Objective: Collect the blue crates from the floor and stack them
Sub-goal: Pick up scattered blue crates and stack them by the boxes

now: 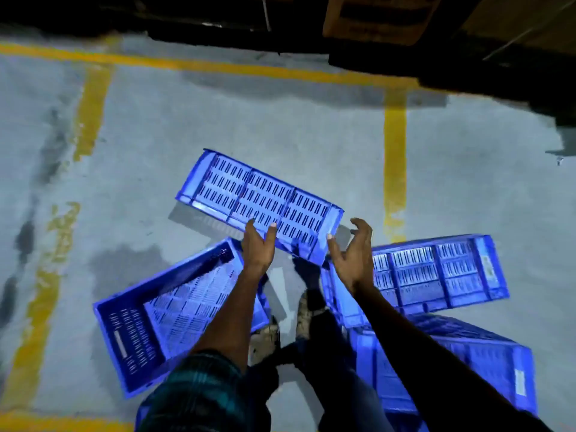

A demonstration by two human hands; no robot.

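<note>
Blue crates (260, 204) on concrete floor (249, 120)

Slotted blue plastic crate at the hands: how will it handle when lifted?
The slotted blue plastic crate is probably stiff: ribbed walls, no sag. Likely light for its size, being empty and slotted. With only the left hand touching it, it may swing.
</note>
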